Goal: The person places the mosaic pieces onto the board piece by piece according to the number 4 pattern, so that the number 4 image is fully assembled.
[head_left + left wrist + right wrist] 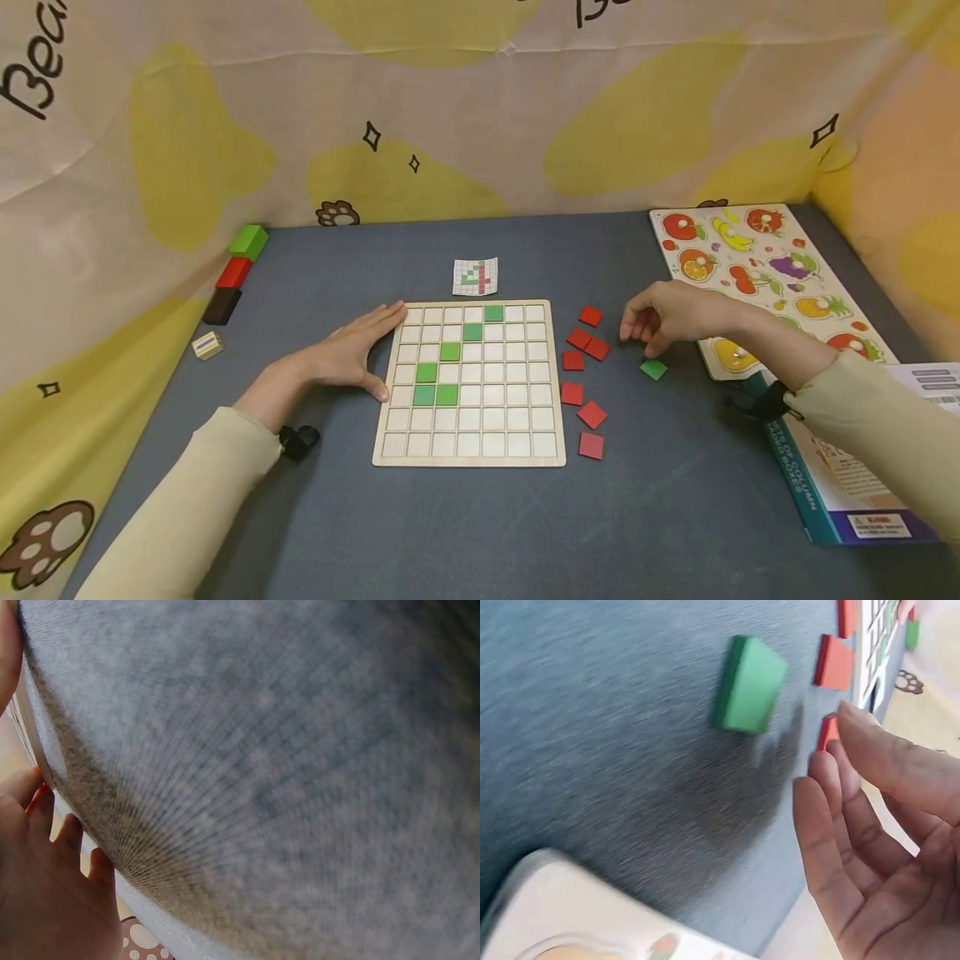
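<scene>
A wooden grid board [468, 461] lies mid-table, with several green tiles [450, 352] set in a slanting line that hooks at its lower end. My left hand [345, 346] rests along the board's left edge, thumb and fingers spread; the left wrist view shows its fingers [67, 836] by that edge. Beyond the board's right side, my right hand [667, 317] hovers, fingers loosely bent and holding nothing. Just below it lies a loose green tile [653, 369], seen apart from the fingertips as a green tile [754, 686] in the right wrist view. Several red tiles [591, 446] lie between board and hand.
A small pattern card [475, 277] lies behind the board. At the right are a fruit puzzle board [757, 275] and a box [832, 492] partly under my right forearm. Green, red and black blocks [234, 272] and a striped block [207, 345] line the left edge.
</scene>
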`<state>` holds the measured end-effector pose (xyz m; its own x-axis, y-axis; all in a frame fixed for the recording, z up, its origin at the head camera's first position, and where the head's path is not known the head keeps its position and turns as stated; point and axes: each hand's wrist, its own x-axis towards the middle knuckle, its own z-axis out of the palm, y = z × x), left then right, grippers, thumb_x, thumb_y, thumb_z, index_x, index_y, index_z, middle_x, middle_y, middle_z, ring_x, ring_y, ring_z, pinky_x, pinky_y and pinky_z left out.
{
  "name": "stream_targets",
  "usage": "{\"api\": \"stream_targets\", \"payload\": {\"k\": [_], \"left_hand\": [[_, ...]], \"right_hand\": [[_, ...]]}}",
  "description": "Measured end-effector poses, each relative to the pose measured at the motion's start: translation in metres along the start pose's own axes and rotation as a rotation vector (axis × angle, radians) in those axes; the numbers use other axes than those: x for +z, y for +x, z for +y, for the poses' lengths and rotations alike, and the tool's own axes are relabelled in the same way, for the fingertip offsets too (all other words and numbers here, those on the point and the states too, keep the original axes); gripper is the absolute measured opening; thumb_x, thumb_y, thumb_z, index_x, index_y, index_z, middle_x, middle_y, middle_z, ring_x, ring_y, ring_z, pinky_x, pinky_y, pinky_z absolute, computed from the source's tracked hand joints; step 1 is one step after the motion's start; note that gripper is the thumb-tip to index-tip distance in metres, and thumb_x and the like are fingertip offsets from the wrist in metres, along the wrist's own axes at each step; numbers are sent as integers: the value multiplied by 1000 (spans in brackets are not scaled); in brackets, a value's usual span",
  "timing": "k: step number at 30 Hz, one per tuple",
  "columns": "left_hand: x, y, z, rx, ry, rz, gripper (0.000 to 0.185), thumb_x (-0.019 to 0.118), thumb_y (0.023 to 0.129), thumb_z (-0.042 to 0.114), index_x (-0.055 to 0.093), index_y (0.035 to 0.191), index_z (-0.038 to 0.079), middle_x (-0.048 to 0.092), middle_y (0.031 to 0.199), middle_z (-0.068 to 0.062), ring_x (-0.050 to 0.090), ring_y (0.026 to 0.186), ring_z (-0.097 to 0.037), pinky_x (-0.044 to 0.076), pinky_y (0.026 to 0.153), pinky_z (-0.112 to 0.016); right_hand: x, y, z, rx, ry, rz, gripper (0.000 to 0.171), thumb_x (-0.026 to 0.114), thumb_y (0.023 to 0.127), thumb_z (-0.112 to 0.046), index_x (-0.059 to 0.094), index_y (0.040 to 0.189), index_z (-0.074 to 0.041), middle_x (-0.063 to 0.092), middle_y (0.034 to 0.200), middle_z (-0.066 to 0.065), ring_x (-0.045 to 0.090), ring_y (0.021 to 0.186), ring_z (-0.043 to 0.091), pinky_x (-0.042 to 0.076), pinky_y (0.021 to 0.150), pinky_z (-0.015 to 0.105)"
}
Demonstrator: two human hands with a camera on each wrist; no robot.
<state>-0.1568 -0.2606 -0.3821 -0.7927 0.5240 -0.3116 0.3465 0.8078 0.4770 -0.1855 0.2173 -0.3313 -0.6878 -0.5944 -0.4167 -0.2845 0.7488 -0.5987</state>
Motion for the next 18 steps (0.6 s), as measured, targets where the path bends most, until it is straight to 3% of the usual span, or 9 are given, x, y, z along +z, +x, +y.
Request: {"api": "stream_targets", "payload": {"k": [8,18], "left_hand": [[1,0,1,0,-8,1,132,90,62,46,9,160,10,2,170,-8,2,156,-40,11,119,-68],[1,0,0,-7,-7,4,133,91,61,45,9,160,11,2,170,-7,2,156,-40,11,119,-68]], "right_hand": [[3,-5,10,37,59,-156,32,80,73,5,68,100,-7,57,91,8,52,84,19,50,66,24],[8,-4,10,1,-52,-129,31,85,68,1,67,90,-12,58,83,5,51,75,16,47,61,25]]}}
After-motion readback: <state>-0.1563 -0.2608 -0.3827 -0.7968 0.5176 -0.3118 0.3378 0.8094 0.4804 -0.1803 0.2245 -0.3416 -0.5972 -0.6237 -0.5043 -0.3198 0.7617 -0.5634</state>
